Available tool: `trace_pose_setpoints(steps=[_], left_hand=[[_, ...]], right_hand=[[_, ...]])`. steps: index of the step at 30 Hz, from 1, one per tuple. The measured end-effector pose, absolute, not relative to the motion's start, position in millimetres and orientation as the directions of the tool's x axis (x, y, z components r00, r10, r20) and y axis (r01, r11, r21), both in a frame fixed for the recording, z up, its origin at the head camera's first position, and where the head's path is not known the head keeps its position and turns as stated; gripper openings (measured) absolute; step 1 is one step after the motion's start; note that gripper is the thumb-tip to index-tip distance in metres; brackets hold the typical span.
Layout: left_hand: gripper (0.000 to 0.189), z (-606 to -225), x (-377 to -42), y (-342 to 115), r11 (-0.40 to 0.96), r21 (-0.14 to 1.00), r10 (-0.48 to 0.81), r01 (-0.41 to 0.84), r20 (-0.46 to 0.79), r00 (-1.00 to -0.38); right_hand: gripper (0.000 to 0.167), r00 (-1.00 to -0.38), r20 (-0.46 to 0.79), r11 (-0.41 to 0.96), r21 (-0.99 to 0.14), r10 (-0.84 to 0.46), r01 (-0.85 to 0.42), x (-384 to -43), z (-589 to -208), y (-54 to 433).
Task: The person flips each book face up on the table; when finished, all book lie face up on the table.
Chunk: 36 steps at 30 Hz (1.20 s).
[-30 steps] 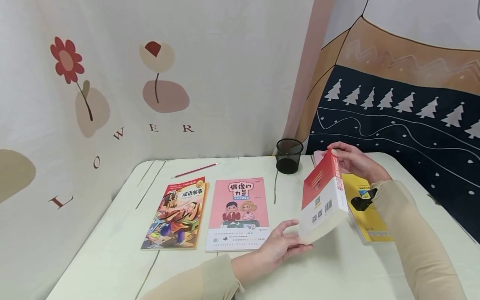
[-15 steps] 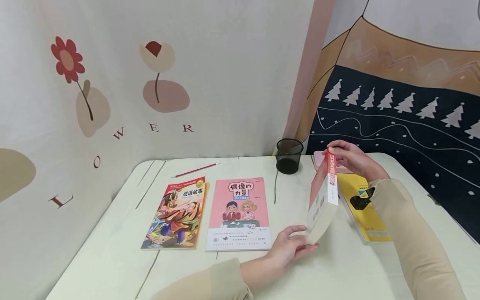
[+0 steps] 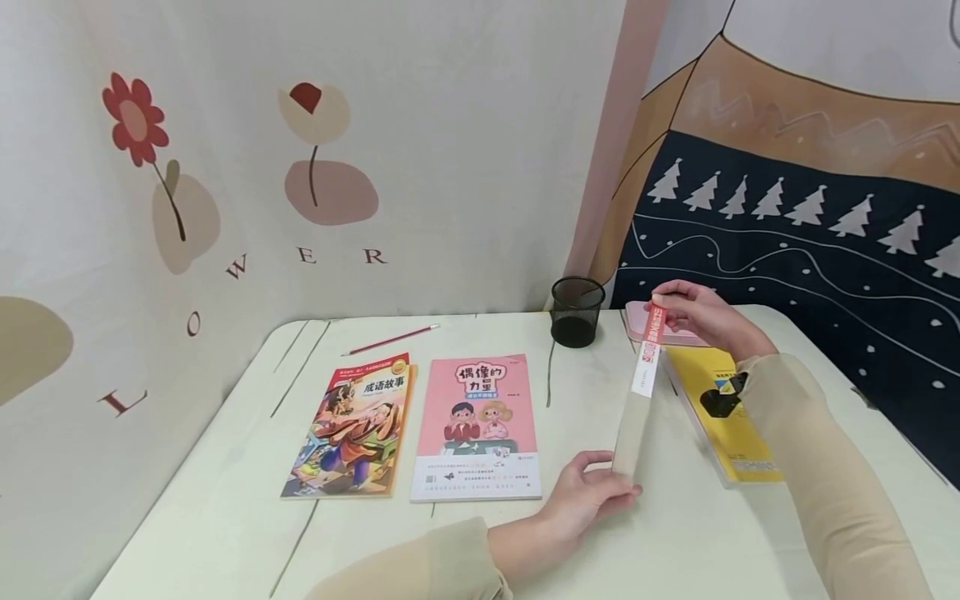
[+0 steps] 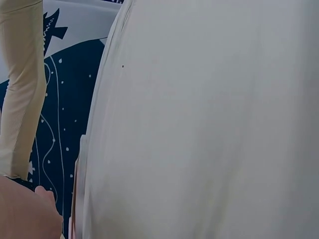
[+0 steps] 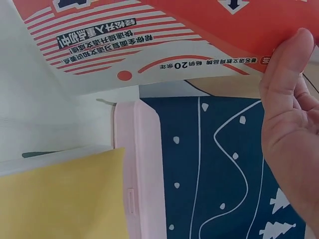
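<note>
Both hands hold a thick red-and-white book [image 3: 634, 417] edge-on to the head camera, slanting over the right part of the table. Its spine shows Chinese lettering. My left hand [image 3: 577, 500] pinches the near lower end, thumb on one side and fingers beneath. The right hand [image 3: 701, 312] grips the far, red end. In the right wrist view, the red and white printed cover [image 5: 164, 35] stretches across the top, with the right thumb pressed on it. Pale surface fills most of the left wrist view; part of a hand [image 4: 30, 211] shows at its lower left.
A yellow book [image 3: 731, 417] lies right of the held one, near a pink case [image 3: 637, 321]. Left lie a pink book [image 3: 480, 417] and a colourful storybook [image 3: 352, 429]. A pencil [image 3: 390, 340] and a black mesh pen holder [image 3: 577, 312] are at the back.
The held book has turned from showing its back cover to standing edge-on. My left hand has shifted slightly right with its lower end; the right hand has barely moved.
</note>
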<state>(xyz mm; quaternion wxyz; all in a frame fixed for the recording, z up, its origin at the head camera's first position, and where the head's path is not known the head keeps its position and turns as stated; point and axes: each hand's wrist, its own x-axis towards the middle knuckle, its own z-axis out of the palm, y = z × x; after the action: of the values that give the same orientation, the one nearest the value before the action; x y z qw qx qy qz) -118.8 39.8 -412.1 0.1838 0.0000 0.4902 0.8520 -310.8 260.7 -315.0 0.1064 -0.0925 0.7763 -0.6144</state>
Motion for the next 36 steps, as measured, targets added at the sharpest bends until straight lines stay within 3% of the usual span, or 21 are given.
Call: trace_pose_setpoints(steps=[10,27,36], left_hand=[[0.032,-412.8,-117.6,49.1,-0.43,0.843,0.321,-0.324,-0.193,-0.927],[0.029,-417.6,-114.6,51.2,-0.407,0.862,0.31,-0.303,-0.181,-0.933],[0.036,-422.7,-113.3,56.4,-0.375,0.87,0.307,-0.321,-0.211,-0.928]], right_hand=[[0.056,-0.967,-0.062,0.4,-0.916,-0.247,-0.043,-313.8,-317.6,252.3],[0.059,-0.929,-0.103,0.3,-0.954,-0.356,-0.009,-314.3,-321.7,257.5],[0.056,-0.909,-0.109,0.297,-0.955,-0.402,-0.017,-319.5,-326.1,254.7]])
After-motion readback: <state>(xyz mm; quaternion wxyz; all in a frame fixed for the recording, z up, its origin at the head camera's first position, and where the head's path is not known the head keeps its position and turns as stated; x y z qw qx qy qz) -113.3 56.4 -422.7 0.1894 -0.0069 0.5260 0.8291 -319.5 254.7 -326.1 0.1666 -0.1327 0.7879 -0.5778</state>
